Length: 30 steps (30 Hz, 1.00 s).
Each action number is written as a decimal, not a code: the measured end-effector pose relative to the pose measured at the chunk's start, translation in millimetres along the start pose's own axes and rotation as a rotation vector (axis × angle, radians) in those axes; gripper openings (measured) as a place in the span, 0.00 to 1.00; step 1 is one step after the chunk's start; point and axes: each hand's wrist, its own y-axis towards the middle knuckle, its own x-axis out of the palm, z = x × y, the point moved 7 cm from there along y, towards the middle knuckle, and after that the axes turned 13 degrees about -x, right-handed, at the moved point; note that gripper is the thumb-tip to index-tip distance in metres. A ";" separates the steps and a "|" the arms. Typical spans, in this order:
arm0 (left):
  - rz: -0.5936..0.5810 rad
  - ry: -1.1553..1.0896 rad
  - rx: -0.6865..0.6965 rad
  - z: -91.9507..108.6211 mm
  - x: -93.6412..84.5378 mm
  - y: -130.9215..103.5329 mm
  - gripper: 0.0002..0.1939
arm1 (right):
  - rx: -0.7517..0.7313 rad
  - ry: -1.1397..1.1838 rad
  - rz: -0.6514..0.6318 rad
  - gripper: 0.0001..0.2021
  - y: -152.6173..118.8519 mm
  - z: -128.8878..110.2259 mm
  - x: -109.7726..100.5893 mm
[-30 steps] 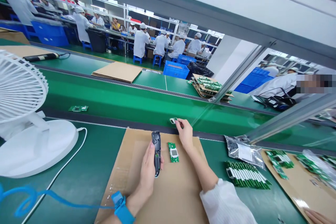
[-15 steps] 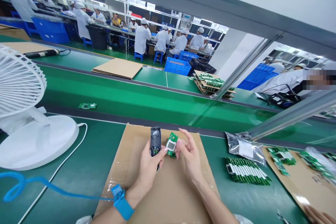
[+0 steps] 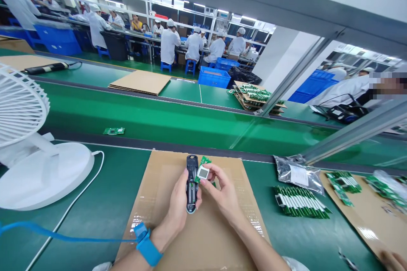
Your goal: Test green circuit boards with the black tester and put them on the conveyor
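Note:
My left hand (image 3: 178, 200) is closed around a long black plastic device housing (image 3: 191, 184), held upright with its hollow inner side showing. A blue wrist strap (image 3: 149, 247) with a coiled cord circles my left wrist. Between the thumb and fingers of my right hand (image 3: 224, 190) is a green circuit board (image 3: 203, 172) with a white-framed grey square on it. The board is tilted, close against the housing's right side; whether they touch, I cannot tell. Both hands are above a brown cardboard sheet (image 3: 203, 237).
A white fan (image 3: 63, 173) stands at left. Another green board (image 3: 113, 131) lies on the green belt (image 3: 159, 118). To the right are a row of boards (image 3: 302, 203), a silver bag (image 3: 297, 175), and a co-worker's hand (image 3: 394, 259) beside a board-laden cardboard. A metal post (image 3: 295, 74) slants ahead.
My left hand has turned the housing so its hollow side and lower end show. My right hand has brought the circuit board left against it, its fingers curling in. The loose board on the belt shifted right.

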 end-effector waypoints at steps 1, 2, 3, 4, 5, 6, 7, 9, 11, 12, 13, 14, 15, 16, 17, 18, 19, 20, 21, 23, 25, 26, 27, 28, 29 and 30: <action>-0.011 0.008 -0.020 -2.1 0.8 0.9 0.26 | -0.018 -0.033 -0.034 0.13 -0.3 -2.3 2.0; -0.027 0.017 -0.038 -3.7 2.3 1.5 0.26 | -0.033 -0.057 -0.061 0.13 -0.5 -4.0 3.7; -0.044 0.026 -0.055 -4.9 4.1 1.6 0.26 | -0.044 -0.072 -0.078 0.13 -0.6 -4.9 5.0; -0.059 0.032 -0.070 -5.7 5.8 1.3 0.26 | -0.051 -0.082 -0.090 0.13 -0.5 -5.2 5.8; -0.071 0.036 -0.081 -6.2 7.3 0.8 0.26 | -0.059 -0.090 -0.100 0.13 -0.3 -5.1 6.4; -0.081 0.039 -0.088 -6.3 8.6 0.1 0.26 | -0.068 -0.100 -0.109 0.13 0.1 -4.8 6.9; -0.090 0.042 -0.093 -6.3 9.8 -0.7 0.26 | -0.076 -0.114 -0.116 0.13 0.5 -4.5 7.1; -0.104 0.048 -0.093 -5.6 11.8 -2.1 0.26 | -0.090 -0.141 -0.119 0.13 1.3 -4.1 6.7; -0.104 0.054 -0.087 -4.3 13.0 -3.0 0.26 | -0.101 -0.158 -0.110 0.14 1.9 -4.8 5.6; -0.096 0.057 -0.087 -3.8 13.1 -3.3 0.26 | -0.106 -0.161 -0.107 0.14 2.1 -5.6 5.2; -0.087 0.061 -0.091 -3.6 13.3 -3.6 0.26 | -0.110 -0.162 -0.106 0.14 2.3 -6.4 5.2; -0.080 0.066 -0.096 -3.5 13.5 -3.8 0.26 | -0.114 -0.163 -0.105 0.14 2.3 -7.1 5.1; -0.076 0.072 -0.101 -3.5 13.9 -4.0 0.26 | -0.116 -0.166 -0.105 0.14 2.3 -7.7 5.1; -0.077 0.079 -0.099 -3.3 14.4 -4.1 0.26 | -0.119 -0.169 -0.103 0.14 2.3 -8.0 5.0; -0.082 0.087 -0.093 -3.0 15.0 -4.1 0.26 | -0.123 -0.174 -0.102 0.14 2.2 -8.2 4.9; -0.089 0.095 -0.085 -2.7 15.4 -3.9 0.26 | -0.127 -0.178 -0.102 0.14 2.2 -8.3 4.9; -0.096 0.102 -0.076 -2.6 15.5 -3.6 0.26 | -0.132 -0.180 -0.103 0.14 2.1 -8.2 4.9; -0.100 0.107 -0.068 -2.6 15.1 -3.2 0.26 | -0.136 -0.182 -0.105 0.14 2.0 -8.1 5.1; -0.100 0.111 -0.064 -2.9 14.5 -2.7 0.26 | -0.140 -0.182 -0.109 0.13 1.9 -8.0 5.3; -0.091 0.119 -0.058 -3.4 12.5 -1.9 0.25 | -0.143 -0.179 -0.111 0.13 1.8 -7.8 5.3; -0.082 0.135 -0.042 -2.9 11.3 -2.3 0.24 | -0.136 -0.179 -0.102 0.13 1.9 -7.7 4.4; -0.080 0.142 -0.031 -2.3 11.1 -2.9 0.24 | -0.128 -0.177 -0.101 0.13 2.0 -7.6 4.1; -0.082 0.147 -0.019 -1.5 11.4 -3.7 0.24 | -0.118 -0.173 -0.106 0.13 2.0 -7.5 4.2; -0.086 0.151 -0.009 -0.7 11.9 -4.5 0.24 | -0.109 -0.167 -0.115 0.14 2.1 -7.5 4.6; -0.089 0.150 -0.004 -0.1 12.4 -5.3 0.23 | -0.101 -0.160 -0.129 0.14 2.1 -7.7 5.3; -0.092 0.146 -0.004 0.3 12.9 -5.8 0.24 | -0.095 -0.152 -0.141 0.15 2.1 -8.1 6.0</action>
